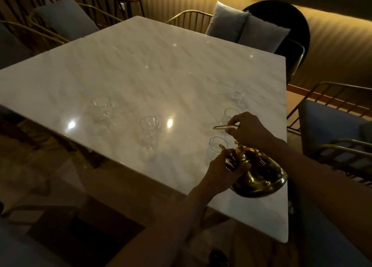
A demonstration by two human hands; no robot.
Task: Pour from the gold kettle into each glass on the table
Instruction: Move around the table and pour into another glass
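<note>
Kettle tilted at nearest glass; handle gripped by right hand, body steadied by left hand. Fill levels unreadable; four other glasses likely pending.

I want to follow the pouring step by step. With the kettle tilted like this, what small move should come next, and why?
Probably tip the kettle slightly further. Its spout already sits at the rim of the nearest glass, the left hand steadies its front, the right hand holds the handle, and no stream shows yet.
</note>
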